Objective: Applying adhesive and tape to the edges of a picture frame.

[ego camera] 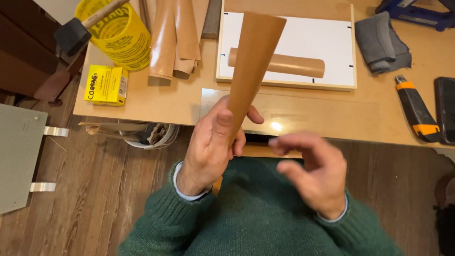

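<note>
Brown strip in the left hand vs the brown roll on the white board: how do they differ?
The strip is held up off the table in the left hand; the roll lies on the white board, untouched. The strip is unrolled, a long piece widening away from the grip; the roll is wound into a tube. The strip stands tilted toward the board; the roll lies crosswise. Both look like the same brown paper-like material.

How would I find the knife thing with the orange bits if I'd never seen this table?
Start at the wooden worktable and go to its right end, just below the folded grey cloth. The utility knife lies there beside a flat black slab at the table's right edge. It is the only dark tool with orange bands at both ends.
</note>
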